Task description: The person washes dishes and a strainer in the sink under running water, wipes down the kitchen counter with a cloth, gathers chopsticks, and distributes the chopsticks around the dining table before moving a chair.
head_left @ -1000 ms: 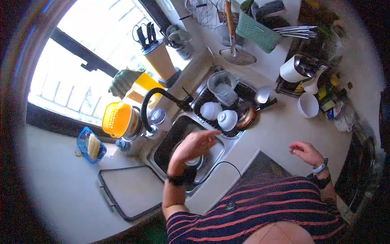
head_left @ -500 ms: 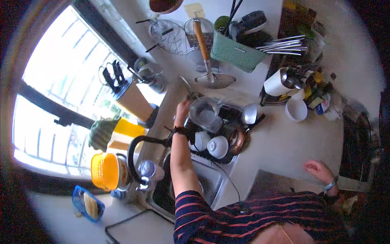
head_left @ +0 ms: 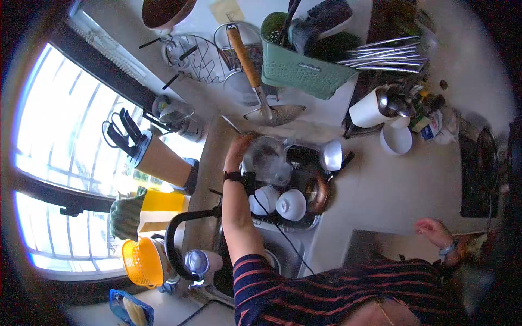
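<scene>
The left hand (head_left: 240, 148) reaches to the far corner of a drying rack (head_left: 312, 223), just beside a clear jug (head_left: 267, 162) and a thin metal rod (head_left: 231, 124). Its fingers are blurred and partly hidden by the back of the hand; whether they are open, closed or gripping the rod or the jug cannot be told. The jug lies within the rack, on the side toward the wall. In front of it in the same rack are 2 white bowls (head_left: 291, 205), bottoms up and side by side, with a copper-coloured pan (head_left: 318, 194) to their right and a silvery metal cup (head_left: 331, 155) behind the pan. A thin dark cable (head_left: 283, 233) runs from near the left wrist across 1 bowl toward the striped shirt (head_left: 326, 288).

The right hand (head_left: 435, 231) hangs above the near edge of the counter (head_left: 375, 190), well apart from the rack, its fingers loosely bent and unclenched. To the left of the left forearm, a black tap (head_left: 180, 221) arches beside the sink (head_left: 293, 255). Behind the rack, a wooden-handled strainer (head_left: 275, 115) stands near a green basket (head_left: 307, 76).
</scene>
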Demonstrator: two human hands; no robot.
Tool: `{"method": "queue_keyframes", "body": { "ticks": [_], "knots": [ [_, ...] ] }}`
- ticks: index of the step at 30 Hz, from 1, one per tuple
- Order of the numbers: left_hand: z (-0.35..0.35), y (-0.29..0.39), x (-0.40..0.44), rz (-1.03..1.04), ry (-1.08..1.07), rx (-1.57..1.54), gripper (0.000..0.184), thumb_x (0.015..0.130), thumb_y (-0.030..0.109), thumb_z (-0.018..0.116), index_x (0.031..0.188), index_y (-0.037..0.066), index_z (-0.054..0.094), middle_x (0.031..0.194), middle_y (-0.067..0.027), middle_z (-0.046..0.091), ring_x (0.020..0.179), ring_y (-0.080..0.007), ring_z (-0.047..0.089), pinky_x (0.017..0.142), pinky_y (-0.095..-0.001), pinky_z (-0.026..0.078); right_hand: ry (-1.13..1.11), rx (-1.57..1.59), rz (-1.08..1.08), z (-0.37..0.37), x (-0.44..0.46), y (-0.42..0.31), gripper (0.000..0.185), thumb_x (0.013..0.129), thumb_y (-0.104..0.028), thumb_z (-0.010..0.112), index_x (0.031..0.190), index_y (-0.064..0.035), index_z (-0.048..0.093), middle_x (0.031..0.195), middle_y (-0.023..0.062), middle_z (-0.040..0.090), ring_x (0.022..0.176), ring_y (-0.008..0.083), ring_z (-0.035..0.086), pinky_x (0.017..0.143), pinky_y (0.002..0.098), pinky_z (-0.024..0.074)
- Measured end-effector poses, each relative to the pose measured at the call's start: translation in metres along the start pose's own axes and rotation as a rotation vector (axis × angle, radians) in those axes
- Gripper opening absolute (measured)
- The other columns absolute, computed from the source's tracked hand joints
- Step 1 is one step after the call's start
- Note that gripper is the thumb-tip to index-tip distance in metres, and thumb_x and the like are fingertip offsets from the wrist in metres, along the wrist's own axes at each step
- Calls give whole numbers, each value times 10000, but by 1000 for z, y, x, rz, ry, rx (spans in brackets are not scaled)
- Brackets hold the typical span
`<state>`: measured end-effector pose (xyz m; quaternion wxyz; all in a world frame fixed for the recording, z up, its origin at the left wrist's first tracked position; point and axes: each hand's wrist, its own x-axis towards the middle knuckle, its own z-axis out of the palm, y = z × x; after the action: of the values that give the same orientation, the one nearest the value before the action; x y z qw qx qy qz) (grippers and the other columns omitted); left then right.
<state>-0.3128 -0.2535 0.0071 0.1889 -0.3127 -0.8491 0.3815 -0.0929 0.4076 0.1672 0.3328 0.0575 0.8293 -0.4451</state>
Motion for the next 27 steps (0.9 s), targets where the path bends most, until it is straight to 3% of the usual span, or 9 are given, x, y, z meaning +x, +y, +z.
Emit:
{"method": "queue_keyframes", "body": {
  "ticks": [2, 9, 11, 12, 13, 14, 15, 21, 27],
  "knots": [
    [-12, 2, 5, -769, -1, -1651, 201, 762, 102, 509, 931, 26, 587, 915, -64, 610, 872, -227, 567, 757, -303, 436, -1, -6, -36, 1, 0, -3, 183, 813, -36, 490, 982, 27, 520, 896, 78, 582, 829, 152, 569, 750, 288, 468],
    [-87, -19, 22, -646, -105, -1324, 258, 800, 60, 457, 1033, 65, 566, 1078, -68, 566, 963, -216, 543, 789, -286, 430, 18, -103, -66, -6, 12, 32, 220, 819, -161, 539, 980, -12, 544, 847, 66, 599, 777, 154, 575, 696, 292, 471],
    [-55, -3, 18, -974, 219, -2095, 257, 786, 136, 501, 991, 4, 583, 1044, -106, 581, 939, -220, 545, 820, -304, 410, 52, -50, -56, -2, 5, 34, 221, 822, -141, 539, 991, 0, 544, 864, 80, 595, 809, 154, 572, 729, 291, 463],
    [-4, 10, 1, -686, 317, -1870, 309, 819, 173, 488, 1066, -3, 548, 1143, -92, 528, 1028, -192, 500, 871, -304, 375, 82, -135, -77, 0, 2, 15, 233, 822, -159, 543, 996, -3, 543, 871, 83, 598, 809, 152, 570, 726, 289, 460],
    [-28, -5, 6, -767, 135, -2088, 357, 840, 197, 468, 1137, 0, 497, 1200, -91, 482, 1081, -182, 456, 899, -312, 346, 119, -218, -86, -3, -4, 3, 246, 823, -176, 547, 1001, -7, 541, 879, 85, 600, 808, 151, 569, 723, 287, 457],
    [-127, -19, 31, -903, -5, -1670, 307, 845, 137, 388, 1100, 49, 535, 1087, -66, 557, 1025, -206, 502, 854, -328, 388, 79, -227, -86, -9, -4, 8, 254, 822, -186, 550, 1004, -10, 539, 882, 86, 602, 810, 150, 568, 725, 288, 456],
    [-64, -10, 8, -920, 194, -1768, 326, 823, 167, 460, 1092, -4, 531, 1136, -112, 524, 1009, -218, 497, 871, -307, 365, 47, -231, -85, -13, 0, 18, 263, 821, -197, 553, 1007, -13, 536, 886, 88, 603, 813, 149, 568, 726, 289, 455],
    [-242, -20, 22, -1399, 401, -2011, 345, 811, 213, 495, 1074, -10, 506, 1112, -155, 482, 1071, -261, 437, 916, -366, 332, 72, -81, -368, -12, 2, 83, 281, 810, -249, 533, 1030, -74, 540, 889, 70, 607, 815, 164, 576, 726, 289, 455],
    [-356, 2, 33, -1250, 389, -1641, 328, 805, 174, 506, 1078, -9, 506, 1102, -147, 501, 1052, -248, 458, 902, -352, 348, 161, -150, -336, -22, -14, 92, 261, 818, -260, 511, 1011, -89, 545, 826, 77, 598, 753, 172, 570, 683, 319, 454]
  ]
}}
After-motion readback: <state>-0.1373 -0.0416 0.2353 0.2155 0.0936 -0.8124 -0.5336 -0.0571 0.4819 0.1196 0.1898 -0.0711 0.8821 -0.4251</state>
